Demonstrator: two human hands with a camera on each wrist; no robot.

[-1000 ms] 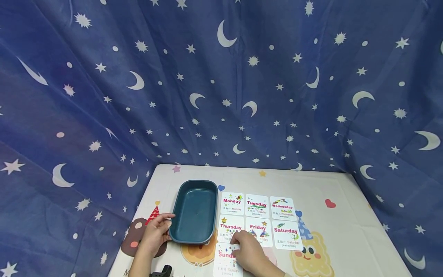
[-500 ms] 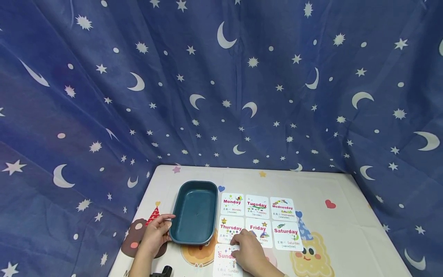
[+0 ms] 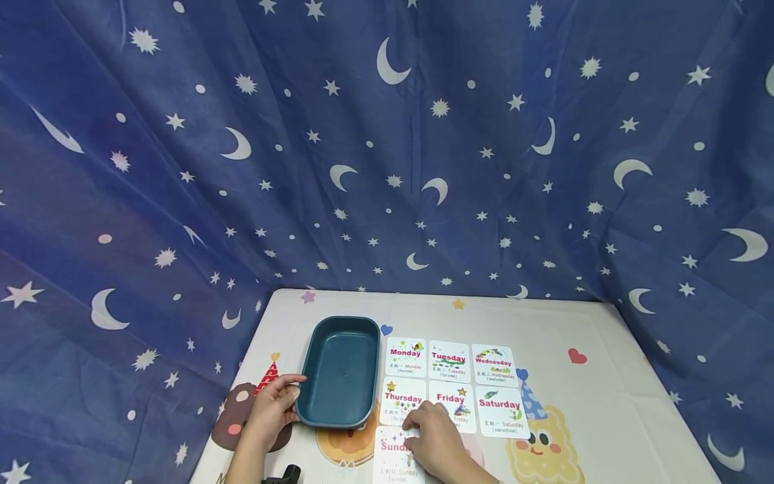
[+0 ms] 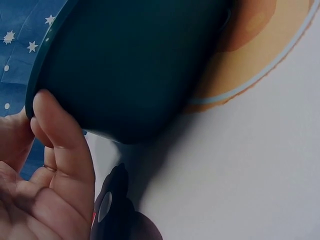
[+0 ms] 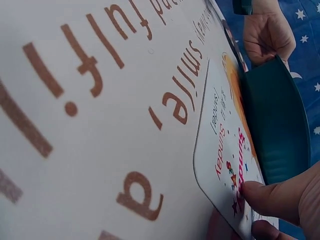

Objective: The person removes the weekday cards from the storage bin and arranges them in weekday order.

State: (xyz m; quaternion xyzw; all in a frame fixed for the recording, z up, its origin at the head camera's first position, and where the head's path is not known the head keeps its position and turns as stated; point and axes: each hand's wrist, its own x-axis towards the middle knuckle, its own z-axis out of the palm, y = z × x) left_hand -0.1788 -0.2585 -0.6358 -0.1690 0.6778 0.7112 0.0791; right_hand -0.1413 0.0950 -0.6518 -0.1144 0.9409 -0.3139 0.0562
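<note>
A dark teal rectangular tray [image 3: 341,376] sits at the left of the table, bare inside. My left hand [image 3: 272,410] grips its near left side, and in the left wrist view the fingers [image 4: 62,135] lie against the outer wall below the rim. To the right are weekday cards in rows, with a Sunday card [image 3: 393,467] nearest me. My right hand [image 3: 438,440] is at that card's upper right, thumb and forefinger curled at it. In the right wrist view the thumb [image 5: 275,197] presses on its printed face. This hand partly covers the Thursday card [image 3: 402,390] and Friday card [image 3: 447,396].
Monday [image 3: 405,366], Tuesday [image 3: 449,370] and Wednesday [image 3: 494,373] cards form the far row; a Saturday card [image 3: 502,420] ends the middle one. The cartoon-print tablecloth [image 3: 592,396] meets a blue star-and-moon curtain [image 3: 387,202] behind. A black object [image 3: 287,474] shows by the left forearm.
</note>
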